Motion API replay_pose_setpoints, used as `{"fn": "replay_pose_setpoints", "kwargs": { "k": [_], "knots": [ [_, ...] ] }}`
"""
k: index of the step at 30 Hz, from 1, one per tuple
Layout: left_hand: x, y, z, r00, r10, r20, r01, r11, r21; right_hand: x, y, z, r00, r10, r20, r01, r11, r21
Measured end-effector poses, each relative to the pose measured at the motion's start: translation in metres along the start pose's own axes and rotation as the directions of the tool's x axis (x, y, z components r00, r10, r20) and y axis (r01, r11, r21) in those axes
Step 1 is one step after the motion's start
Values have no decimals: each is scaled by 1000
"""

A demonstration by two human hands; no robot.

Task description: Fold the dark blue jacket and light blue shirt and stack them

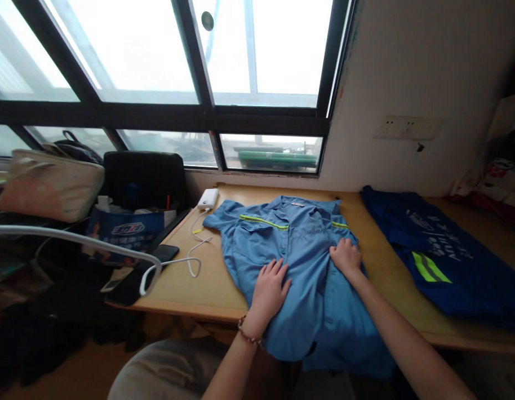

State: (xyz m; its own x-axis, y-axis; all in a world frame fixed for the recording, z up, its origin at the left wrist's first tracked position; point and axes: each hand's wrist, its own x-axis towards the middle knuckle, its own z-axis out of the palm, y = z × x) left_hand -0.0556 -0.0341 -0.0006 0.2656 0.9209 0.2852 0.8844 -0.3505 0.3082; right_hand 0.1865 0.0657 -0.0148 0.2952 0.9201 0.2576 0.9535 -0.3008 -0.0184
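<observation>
A light blue work shirt (307,300) with short sleeves and yellow-green piping lies front up on the table, collar toward the window. Its lower hem hangs over the table's near edge. My left hand (270,289) rests flat on the shirt's front below a chest pocket, fingers spread. On the other side of the front, my right hand (346,258) has its fingers curled and closed on the shirt's fabric near the buttoned edge. The fingertips of this hand are partly hidden.
Dark blue folded clothing (432,244) with a reflective stripe lies on the table (190,297) at right. At left are a white power bank (208,199) with a cable, a dark phone (165,253), a black chair (144,172) and a printed bag (130,230). A window stands behind.
</observation>
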Motion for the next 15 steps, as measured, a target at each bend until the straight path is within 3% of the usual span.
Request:
{"fn": "replay_pose_setpoints", "kwargs": {
  "k": [5,10,13,15],
  "knots": [
    [-1,-2,3,1000,-17,-16,17,1000,-20,14,6,9,999,16,-28,-13,995,96],
    [-2,-2,5,1000,-14,-24,13,1000,-25,18,19,11,992,118,-39,-103,958,269],
    [-2,-1,6,1000,-9,-27,9,1000,-25,24,27,13,987,144,-76,-95,889,447],
    [-2,0,6,999,-9,-31,8,1000,-22,28,32,13,981,165,-106,-69,799,597]
  ]
}}
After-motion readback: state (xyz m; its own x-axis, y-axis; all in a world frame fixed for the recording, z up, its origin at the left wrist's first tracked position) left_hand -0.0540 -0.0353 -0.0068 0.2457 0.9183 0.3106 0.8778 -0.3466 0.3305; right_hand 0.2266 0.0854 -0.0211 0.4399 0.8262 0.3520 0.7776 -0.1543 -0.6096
